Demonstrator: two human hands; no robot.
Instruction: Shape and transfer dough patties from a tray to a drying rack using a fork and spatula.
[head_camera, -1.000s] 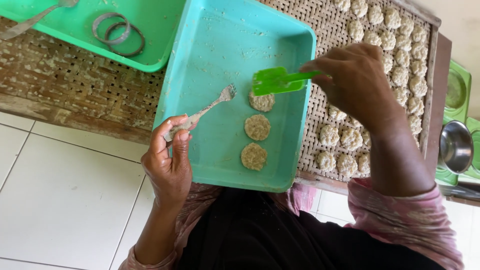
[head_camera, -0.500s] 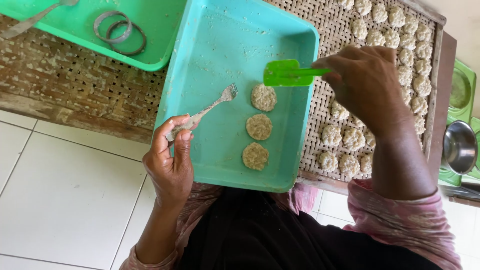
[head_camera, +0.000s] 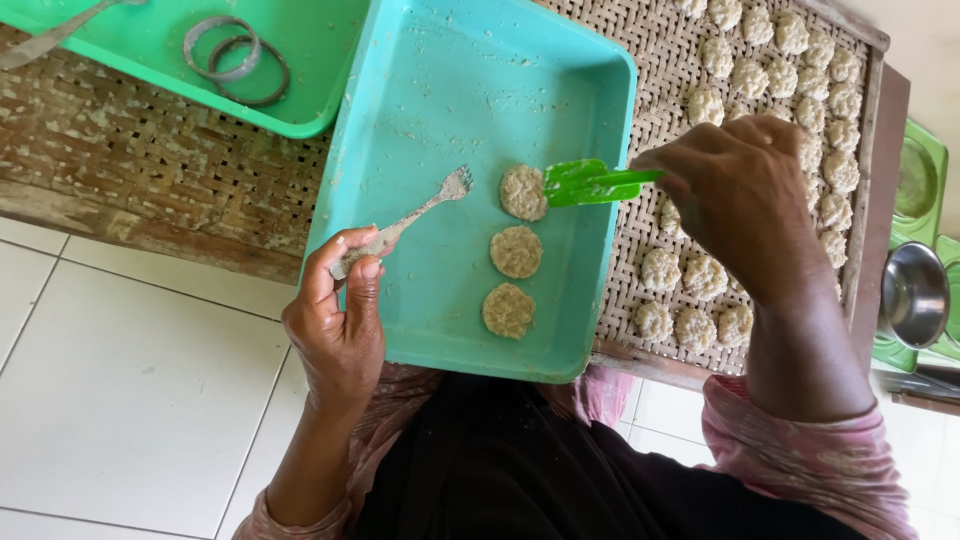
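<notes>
My left hand (head_camera: 340, 320) grips a metal fork (head_camera: 425, 208) by its handle, tines resting inside a turquoise tray (head_camera: 440, 90) left of the patties. My right hand (head_camera: 745, 200) holds a green plastic spatula (head_camera: 585, 184), its blade touching the top one of three round flat patties (head_camera: 523, 192) lined up in the tray. The other two patties (head_camera: 516, 252) (head_camera: 508, 310) lie below it, toward me.
A woven bamboo rack (head_camera: 150, 170) lies under the tray and carries several rows of patties (head_camera: 770, 60) on the right. A green tray (head_camera: 160, 55) with metal rings (head_camera: 235, 50) sits at top left. A steel bowl (head_camera: 915, 295) stands at the right edge. White floor tiles lie below.
My right hand has brought the spatula down and left, from over the tray's right rim to the top patty. The left hand and fork have barely moved.
</notes>
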